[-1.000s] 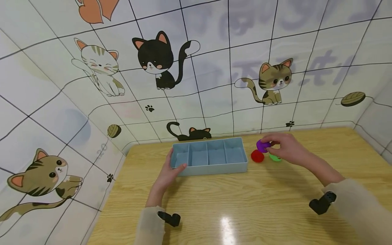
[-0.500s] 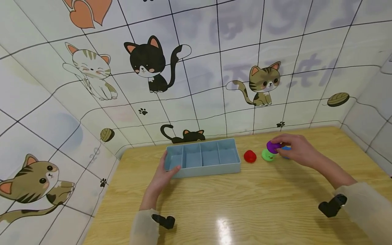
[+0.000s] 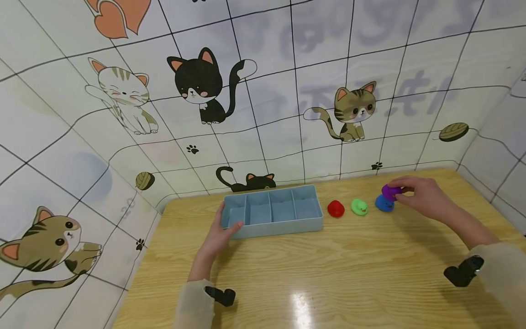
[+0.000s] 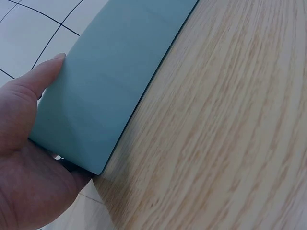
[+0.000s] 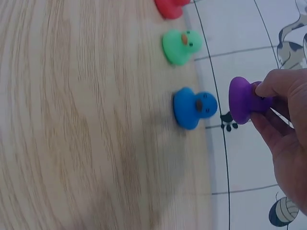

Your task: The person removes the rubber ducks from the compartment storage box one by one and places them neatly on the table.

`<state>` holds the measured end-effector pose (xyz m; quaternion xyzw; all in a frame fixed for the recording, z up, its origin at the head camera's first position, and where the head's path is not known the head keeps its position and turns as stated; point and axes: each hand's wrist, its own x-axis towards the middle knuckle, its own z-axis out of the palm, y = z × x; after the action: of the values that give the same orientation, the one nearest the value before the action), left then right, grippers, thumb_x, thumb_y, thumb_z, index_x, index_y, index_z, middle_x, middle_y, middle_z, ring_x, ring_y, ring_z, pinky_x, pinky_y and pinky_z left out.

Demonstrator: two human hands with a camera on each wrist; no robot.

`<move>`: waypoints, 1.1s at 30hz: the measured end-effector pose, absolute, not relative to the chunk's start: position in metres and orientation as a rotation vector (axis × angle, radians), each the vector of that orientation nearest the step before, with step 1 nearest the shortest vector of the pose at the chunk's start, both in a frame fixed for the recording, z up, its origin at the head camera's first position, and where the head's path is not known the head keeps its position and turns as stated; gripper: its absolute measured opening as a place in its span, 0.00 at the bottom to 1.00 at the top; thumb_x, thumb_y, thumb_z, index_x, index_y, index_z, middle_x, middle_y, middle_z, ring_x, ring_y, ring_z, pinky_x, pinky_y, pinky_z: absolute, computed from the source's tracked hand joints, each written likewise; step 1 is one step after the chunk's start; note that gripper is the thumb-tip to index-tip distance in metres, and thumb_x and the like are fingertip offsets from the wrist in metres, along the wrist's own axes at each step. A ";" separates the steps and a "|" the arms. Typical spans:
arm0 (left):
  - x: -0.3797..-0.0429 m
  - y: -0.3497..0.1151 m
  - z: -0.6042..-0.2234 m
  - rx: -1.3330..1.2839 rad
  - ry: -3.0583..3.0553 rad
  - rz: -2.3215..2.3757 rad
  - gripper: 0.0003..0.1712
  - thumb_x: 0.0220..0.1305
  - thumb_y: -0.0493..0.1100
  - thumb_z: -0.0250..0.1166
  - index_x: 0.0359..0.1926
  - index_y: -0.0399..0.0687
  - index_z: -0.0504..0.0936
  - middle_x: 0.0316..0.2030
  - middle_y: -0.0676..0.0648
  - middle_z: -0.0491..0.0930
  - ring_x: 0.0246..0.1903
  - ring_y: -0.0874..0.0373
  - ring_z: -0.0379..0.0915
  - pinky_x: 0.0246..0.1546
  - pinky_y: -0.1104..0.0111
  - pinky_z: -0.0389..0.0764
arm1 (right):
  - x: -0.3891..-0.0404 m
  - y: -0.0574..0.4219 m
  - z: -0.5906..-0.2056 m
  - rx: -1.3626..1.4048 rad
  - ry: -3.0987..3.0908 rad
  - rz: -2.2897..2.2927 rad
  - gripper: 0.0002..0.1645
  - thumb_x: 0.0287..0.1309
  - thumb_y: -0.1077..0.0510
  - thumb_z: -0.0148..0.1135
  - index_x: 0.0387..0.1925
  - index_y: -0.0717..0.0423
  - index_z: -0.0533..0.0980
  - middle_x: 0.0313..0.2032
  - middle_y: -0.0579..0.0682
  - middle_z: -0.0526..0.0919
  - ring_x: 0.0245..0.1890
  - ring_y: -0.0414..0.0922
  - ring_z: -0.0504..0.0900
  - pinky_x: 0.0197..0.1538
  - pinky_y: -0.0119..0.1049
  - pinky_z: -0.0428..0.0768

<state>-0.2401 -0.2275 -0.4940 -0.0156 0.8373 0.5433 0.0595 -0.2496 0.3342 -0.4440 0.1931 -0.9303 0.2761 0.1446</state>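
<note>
My right hand (image 3: 425,196) pinches a purple rubber duck (image 5: 244,100) by its head, between thumb and fingers. In the head view the purple duck overlaps the blue rubber duck (image 3: 385,204); the right wrist view shows it held above the table. A green rubber duck (image 3: 359,207) and a red one (image 3: 336,209) stand to the left of the blue duck, in a row. At the left end of a pale blue box (image 3: 283,228) with several compartments, my left hand (image 3: 215,235) grips the wall, thumb on the front face (image 4: 103,96) and fingers round the end.
The wooden table (image 3: 263,269) meets a tiled wall (image 3: 283,151) printed with cartoon cats, close behind the box and ducks. A black wrist camera (image 3: 463,272) sits on the right sleeve, another camera (image 3: 222,296) on the left.
My right hand has carried the purple duck rightward, from near the red and green ducks to over the blue one. The left hand keeps its grip on the box; the head view has shifted slightly.
</note>
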 end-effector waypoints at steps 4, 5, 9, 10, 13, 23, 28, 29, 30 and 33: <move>-0.240 -0.226 -0.492 -0.048 2.539 1.642 0.57 0.68 0.53 0.71 0.83 0.61 0.41 0.81 0.42 0.40 0.79 0.39 0.34 0.73 0.39 0.46 | -0.256 0.351 -0.445 0.498 -2.763 0.791 0.18 0.57 0.71 0.69 0.50 0.73 0.81 0.50 0.74 0.81 0.43 0.67 0.84 0.35 0.35 0.83; -0.240 -0.226 -0.492 -0.049 2.539 1.641 0.57 0.68 0.53 0.71 0.83 0.61 0.41 0.81 0.42 0.40 0.79 0.38 0.34 0.73 0.38 0.46 | -0.258 0.355 -0.446 0.480 -2.788 0.796 0.18 0.59 0.70 0.68 0.51 0.73 0.81 0.51 0.75 0.80 0.44 0.69 0.83 0.34 0.33 0.82; -0.240 -0.225 -0.491 -0.049 2.535 1.644 0.57 0.68 0.53 0.71 0.83 0.62 0.40 0.81 0.41 0.40 0.79 0.38 0.34 0.73 0.37 0.46 | -0.262 0.369 -0.450 0.434 -2.866 0.804 0.18 0.60 0.69 0.67 0.51 0.75 0.79 0.50 0.77 0.79 0.45 0.72 0.82 0.32 0.32 0.80; -0.240 -0.225 -0.491 -0.048 2.533 1.646 0.57 0.68 0.53 0.71 0.83 0.62 0.40 0.81 0.41 0.40 0.79 0.38 0.34 0.73 0.37 0.46 | -0.263 0.371 -0.451 0.432 -2.885 0.805 0.18 0.61 0.69 0.66 0.51 0.76 0.79 0.50 0.78 0.79 0.45 0.72 0.82 0.33 0.35 0.82; -0.240 -0.225 -0.491 -0.051 2.536 1.638 0.57 0.68 0.53 0.70 0.83 0.62 0.41 0.81 0.41 0.40 0.79 0.39 0.34 0.73 0.38 0.46 | -0.265 0.377 -0.456 0.431 -2.922 0.776 0.18 0.59 0.69 0.66 0.50 0.78 0.79 0.48 0.78 0.80 0.45 0.71 0.83 0.37 0.47 0.85; -0.244 -0.225 -0.495 -0.070 2.537 1.621 0.57 0.67 0.55 0.71 0.83 0.62 0.42 0.81 0.43 0.40 0.79 0.41 0.34 0.73 0.38 0.47 | -0.269 0.385 -0.468 0.432 -2.950 0.715 0.17 0.55 0.72 0.65 0.47 0.77 0.80 0.45 0.77 0.81 0.43 0.70 0.83 0.39 0.50 0.83; -0.244 -0.226 -0.495 -0.065 2.529 1.636 0.56 0.68 0.54 0.71 0.83 0.64 0.42 0.81 0.42 0.40 0.79 0.40 0.33 0.73 0.38 0.46 | -0.271 0.386 -0.472 0.432 -2.982 0.729 0.17 0.54 0.73 0.64 0.46 0.79 0.79 0.44 0.77 0.81 0.43 0.71 0.82 0.40 0.52 0.83; -0.244 -0.226 -0.495 -0.065 2.529 1.638 0.56 0.68 0.54 0.71 0.83 0.64 0.42 0.81 0.42 0.40 0.79 0.40 0.33 0.73 0.38 0.46 | -0.272 0.387 -0.473 0.442 -2.981 0.722 0.16 0.54 0.74 0.64 0.46 0.79 0.79 0.44 0.77 0.81 0.43 0.71 0.82 0.40 0.53 0.83; -0.243 -0.227 -0.495 -0.065 2.529 1.639 0.56 0.68 0.53 0.71 0.83 0.64 0.42 0.81 0.42 0.40 0.79 0.40 0.33 0.73 0.38 0.46 | -0.272 0.387 -0.473 0.457 -2.979 0.719 0.16 0.54 0.74 0.63 0.46 0.79 0.79 0.44 0.78 0.81 0.44 0.72 0.82 0.42 0.57 0.83; -0.243 -0.228 -0.494 -0.066 2.533 1.641 0.56 0.68 0.53 0.71 0.83 0.63 0.42 0.81 0.42 0.40 0.79 0.40 0.33 0.73 0.38 0.46 | -0.273 0.387 -0.475 0.507 -2.963 0.695 0.15 0.54 0.76 0.63 0.45 0.78 0.80 0.45 0.77 0.81 0.45 0.73 0.81 0.45 0.63 0.81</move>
<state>-0.2428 -0.2279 -0.4943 -0.0217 0.8374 0.5427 0.0614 -0.2726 0.3870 -0.4752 0.1642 -0.9600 0.2252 0.0281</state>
